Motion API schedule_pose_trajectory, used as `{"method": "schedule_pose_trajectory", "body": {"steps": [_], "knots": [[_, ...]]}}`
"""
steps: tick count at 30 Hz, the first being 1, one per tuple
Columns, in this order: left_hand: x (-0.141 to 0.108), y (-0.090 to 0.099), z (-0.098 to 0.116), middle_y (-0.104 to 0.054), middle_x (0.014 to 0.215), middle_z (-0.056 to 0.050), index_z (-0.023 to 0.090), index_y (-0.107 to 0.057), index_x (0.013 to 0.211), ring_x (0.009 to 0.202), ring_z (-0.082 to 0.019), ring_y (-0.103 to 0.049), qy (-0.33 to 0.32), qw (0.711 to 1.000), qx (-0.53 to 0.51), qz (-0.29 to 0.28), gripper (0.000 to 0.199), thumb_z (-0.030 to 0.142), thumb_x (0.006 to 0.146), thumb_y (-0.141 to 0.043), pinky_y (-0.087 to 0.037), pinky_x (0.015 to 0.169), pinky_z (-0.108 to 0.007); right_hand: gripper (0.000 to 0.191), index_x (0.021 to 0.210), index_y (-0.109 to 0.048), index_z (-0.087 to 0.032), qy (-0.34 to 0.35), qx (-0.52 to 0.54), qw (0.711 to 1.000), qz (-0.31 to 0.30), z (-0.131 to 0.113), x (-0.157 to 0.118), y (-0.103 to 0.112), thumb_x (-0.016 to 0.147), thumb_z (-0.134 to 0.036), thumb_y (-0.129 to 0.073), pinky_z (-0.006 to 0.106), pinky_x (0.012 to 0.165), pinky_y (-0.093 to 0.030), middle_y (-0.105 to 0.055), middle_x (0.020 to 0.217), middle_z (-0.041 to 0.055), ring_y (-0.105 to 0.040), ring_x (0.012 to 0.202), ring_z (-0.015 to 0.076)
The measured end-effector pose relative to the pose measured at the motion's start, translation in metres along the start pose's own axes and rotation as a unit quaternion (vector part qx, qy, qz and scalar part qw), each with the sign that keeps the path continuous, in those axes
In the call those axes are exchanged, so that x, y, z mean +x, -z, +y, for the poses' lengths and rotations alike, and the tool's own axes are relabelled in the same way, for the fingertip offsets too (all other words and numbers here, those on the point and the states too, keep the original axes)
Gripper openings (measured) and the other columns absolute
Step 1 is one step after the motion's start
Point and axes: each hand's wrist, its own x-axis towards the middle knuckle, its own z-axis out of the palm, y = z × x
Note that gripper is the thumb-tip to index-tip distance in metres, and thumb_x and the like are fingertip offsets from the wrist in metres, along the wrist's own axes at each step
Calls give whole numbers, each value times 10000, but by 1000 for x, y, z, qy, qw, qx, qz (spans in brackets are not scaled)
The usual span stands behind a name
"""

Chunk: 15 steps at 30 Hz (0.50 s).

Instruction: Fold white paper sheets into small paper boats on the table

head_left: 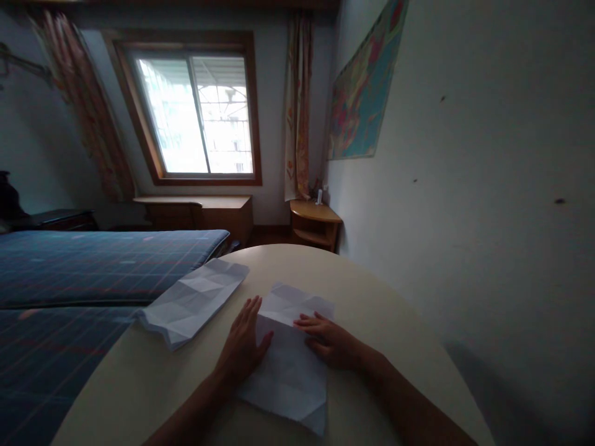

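A creased white sheet of paper [290,378] lies on the round cream table [372,310] in front of me, with a fold line across its upper part. My left hand [244,344] rests along the paper's left edge, fingers stretched forward and thumb out over the sheet. On the right side of the sheet, my right hand [330,341] lies with its fingers extended leftward across the fold line. Neither hand grips the paper. To the left, a second creased paper [199,297] lies at the table's edge, its near left corner reaching past the rim.
A bed with a blue plaid cover [93,266] stands left of the table. Behind are a wooden desk [223,204] under the window [195,118] and a corner shelf [316,212]. A white wall [474,186] with a map [365,93] runs along the right.
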Motion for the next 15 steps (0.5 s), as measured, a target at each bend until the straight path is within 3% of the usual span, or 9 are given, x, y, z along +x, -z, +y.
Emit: {"method": "schedule_pose_trajectory", "body": {"steps": [5,11,15], "knots": [[4,10,-1,-633,1256,-117,179,-528,1234,1204,-271,-577,41,997,-59,2,387,303,869,-559,-441,1047,-471,393,1332,-581,-253,17,7,999,34,4,-1,-3,960,-269,-456,554,1158,-197,-558,1383,103,-445,1347,263],[8,24,6,-720,989,-49,213,-597,1114,952,-231,-678,85,989,-117,-29,302,316,831,-620,-500,928,-413,372,1269,-639,-254,13,26,996,87,0,-3,-1,989,-324,-405,498,1117,-301,-653,1265,95,-576,1214,257],[10,30,9,-721,908,-40,224,-649,872,900,-231,-681,103,984,-132,-60,119,330,853,-598,-502,877,-387,390,1271,-642,-212,-19,23,993,115,-1,-3,-1,986,-328,-403,367,850,-501,-726,1005,90,-669,863,208]]}}
